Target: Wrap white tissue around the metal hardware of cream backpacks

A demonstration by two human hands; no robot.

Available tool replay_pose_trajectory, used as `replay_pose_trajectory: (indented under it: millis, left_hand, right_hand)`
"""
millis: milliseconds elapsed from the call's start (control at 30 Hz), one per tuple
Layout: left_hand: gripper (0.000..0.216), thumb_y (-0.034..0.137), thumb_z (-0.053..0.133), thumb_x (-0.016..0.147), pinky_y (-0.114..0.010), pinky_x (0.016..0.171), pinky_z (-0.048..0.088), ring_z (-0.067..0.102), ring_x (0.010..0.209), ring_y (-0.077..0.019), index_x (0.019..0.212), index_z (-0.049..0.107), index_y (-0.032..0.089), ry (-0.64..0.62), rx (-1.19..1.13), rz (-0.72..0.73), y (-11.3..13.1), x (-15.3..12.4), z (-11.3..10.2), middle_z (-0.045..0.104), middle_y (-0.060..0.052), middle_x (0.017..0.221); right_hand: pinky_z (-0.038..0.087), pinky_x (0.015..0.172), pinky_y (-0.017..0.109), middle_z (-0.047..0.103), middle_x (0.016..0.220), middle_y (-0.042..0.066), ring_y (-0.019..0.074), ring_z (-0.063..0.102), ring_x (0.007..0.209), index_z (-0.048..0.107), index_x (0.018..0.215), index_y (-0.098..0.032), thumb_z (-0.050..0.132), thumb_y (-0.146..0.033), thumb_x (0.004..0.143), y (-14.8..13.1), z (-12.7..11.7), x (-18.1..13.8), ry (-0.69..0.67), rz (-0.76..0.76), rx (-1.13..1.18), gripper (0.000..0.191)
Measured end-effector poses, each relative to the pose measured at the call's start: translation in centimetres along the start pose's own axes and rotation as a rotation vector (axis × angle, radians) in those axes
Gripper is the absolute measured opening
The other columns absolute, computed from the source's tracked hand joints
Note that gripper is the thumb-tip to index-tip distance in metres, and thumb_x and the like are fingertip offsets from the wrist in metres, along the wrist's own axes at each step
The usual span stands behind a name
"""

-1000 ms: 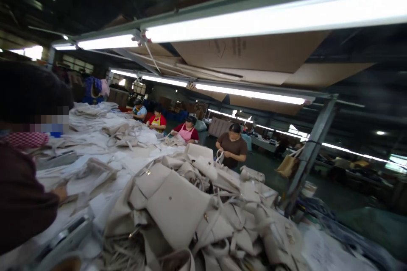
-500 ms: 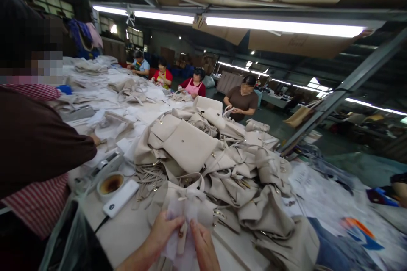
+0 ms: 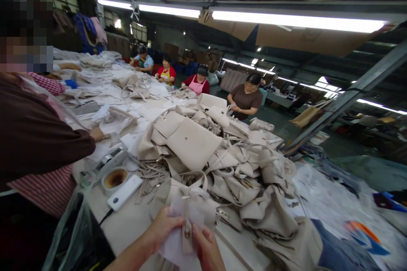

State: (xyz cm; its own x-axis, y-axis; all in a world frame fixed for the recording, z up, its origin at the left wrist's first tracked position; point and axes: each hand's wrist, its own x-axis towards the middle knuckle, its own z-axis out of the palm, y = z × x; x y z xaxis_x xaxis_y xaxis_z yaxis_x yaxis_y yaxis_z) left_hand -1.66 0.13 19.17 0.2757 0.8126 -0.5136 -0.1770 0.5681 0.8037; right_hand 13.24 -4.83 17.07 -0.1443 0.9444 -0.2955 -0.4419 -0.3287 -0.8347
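Observation:
In front of me a beige handbag [image 3: 163, 194] lies with its handle upward, at the near side of a heap of similar bags. A beige strap with a gold-coloured metal clasp [image 3: 187, 233] hangs down its front. Thin white paper [image 3: 171, 250] sits around and behind this strap. My left hand [image 3: 162, 229] is closed, pinching the paper between thumb and fingers just left of the strap. My right hand [image 3: 207, 245] has its fingers closed at the strap's right edge, beside the clasp; what exactly they pinch is partly hidden.
A heap of beige bags [image 3: 197, 139] rises beyond my hands. On the left are a white power bank [image 3: 125, 193] with a cable and a round dish with brown residue [image 3: 115, 178]. A co-worker's brown sleeve [image 3: 47, 135] reaches in. Blue denim [image 3: 337, 245] lies at right.
The view has shifted slightly. More paper now shows left of the strap, and the clasp is more exposed. My right fingers have curled in closer to the clasp.

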Motion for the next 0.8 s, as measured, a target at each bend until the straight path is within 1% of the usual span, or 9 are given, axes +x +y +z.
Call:
replay_pose_trajectory:
  millis: [67, 167, 267, 333, 467, 600, 667, 733, 800]
  left_hand:
    - [0.028, 0.03, 0.076, 0.054, -0.03, 0.064, 0.047, 0.063, 0.064, -0.0194, 0.076, 0.071, 0.013, 0.005, 0.006, 0.016, 0.0, 0.0, 0.1, 0.072, -0.003, 0.067]
    - [0.03, 0.036, 0.077, 0.054, -0.031, 0.065, 0.048, 0.063, 0.065, -0.0201, 0.074, 0.071, 0.014, 0.0, -0.006, 0.035, -0.2, 0.1, 0.1, 0.072, -0.003, 0.066]
    - [0.041, 0.051, 0.078, 0.052, -0.035, 0.057, 0.049, 0.061, 0.057, -0.0213, 0.07, 0.069, 0.014, -0.027, -0.001, 0.007, -0.4, 0.1, 0.1, 0.068, -0.003, 0.062]
    - [0.05, 0.06, 0.077, 0.049, -0.038, 0.05, 0.049, 0.06, 0.053, -0.0222, 0.069, 0.067, 0.015, -0.043, -0.002, -0.024, -0.5, 0.1, 0.2, 0.067, -0.004, 0.061]
    - [0.054, 0.062, 0.077, 0.048, -0.036, 0.049, 0.049, 0.06, 0.054, -0.0215, 0.069, 0.068, 0.014, -0.071, -0.014, -0.013, -0.6, -0.1, 0.2, 0.068, -0.006, 0.065]
    - [0.038, 0.046, 0.081, 0.049, -0.029, 0.056, 0.046, 0.058, 0.056, -0.0172, 0.064, 0.069, 0.012, -0.05, 0.024, 0.051, -0.5, -0.2, 0.0, 0.067, -0.003, 0.06]
    - [0.031, 0.041, 0.08, 0.052, -0.028, 0.058, 0.045, 0.057, 0.054, -0.0158, 0.059, 0.067, 0.014, -0.046, 0.01, 0.086, -0.3, -0.4, 0.1, 0.065, -0.001, 0.055]
    - [0.028, 0.041, 0.077, 0.056, -0.031, 0.059, 0.047, 0.058, 0.053, -0.0178, 0.058, 0.065, 0.016, -0.161, -0.061, 0.077, -0.1, -0.7, 0.4, 0.064, 0.0, 0.053]
    - [0.026, 0.041, 0.075, 0.059, -0.034, 0.059, 0.048, 0.06, 0.053, -0.02, 0.06, 0.065, 0.017, -0.275, -0.107, 0.062, 0.2, -1.1, 0.6, 0.065, -0.001, 0.054]
  right_hand:
    - [0.049, 0.075, 0.034, 0.073, 0.077, 0.007, 0.0245, 0.065, 0.078, 0.076, 0.088, -0.016, 0.07, -0.058, 0.073, 0.1, -0.2, 0.4, 0.05, -0.01, -0.117, 0.045]
    - [0.048, 0.075, 0.033, 0.071, 0.078, 0.005, 0.0237, 0.062, 0.08, 0.074, 0.088, -0.017, 0.065, -0.064, 0.074, -0.3, -0.4, 0.8, 0.131, -0.047, -0.254, 0.05]
    - [0.047, 0.068, 0.029, 0.066, 0.071, 0.003, 0.0207, 0.057, 0.072, 0.071, 0.076, -0.018, 0.065, -0.069, 0.07, -0.9, -0.6, 0.9, 0.255, -0.129, -0.428, 0.052]
    - [0.045, 0.062, 0.029, 0.063, 0.066, 0.003, 0.0195, 0.053, 0.067, 0.069, 0.07, -0.017, 0.064, -0.072, 0.068, -1.3, -0.5, 1.0, 0.286, -0.15, -0.491, 0.055]
    - [0.045, 0.061, 0.03, 0.064, 0.065, 0.004, 0.0194, 0.053, 0.065, 0.071, 0.071, -0.015, 0.063, -0.074, 0.067, -1.5, 0.0, 1.0, 0.244, -0.11, -0.45, 0.06]
    - [0.041, 0.054, 0.026, 0.062, 0.061, 0.003, 0.0156, 0.051, 0.058, 0.073, 0.074, -0.014, 0.061, -0.07, 0.074, -1.6, 0.4, 0.7, 0.124, -0.097, -0.403, 0.057]
    - [0.039, 0.051, 0.023, 0.062, 0.062, 0.003, 0.0132, 0.05, 0.056, 0.074, 0.076, -0.014, 0.06, -0.066, 0.077, -1.7, 0.4, 0.5, 0.041, -0.074, -0.319, 0.054]
    - [0.04, 0.05, 0.022, 0.065, 0.069, 0.005, 0.0128, 0.054, 0.057, 0.075, 0.081, -0.013, 0.066, -0.064, 0.073, -1.7, 0.2, 0.6, -0.014, 0.014, -0.159, 0.052]
    - [0.042, 0.047, 0.022, 0.069, 0.076, 0.008, 0.0142, 0.058, 0.057, 0.076, 0.092, -0.013, 0.077, -0.06, 0.061, -1.5, -0.1, 0.7, -0.023, 0.086, 0.003, 0.056]
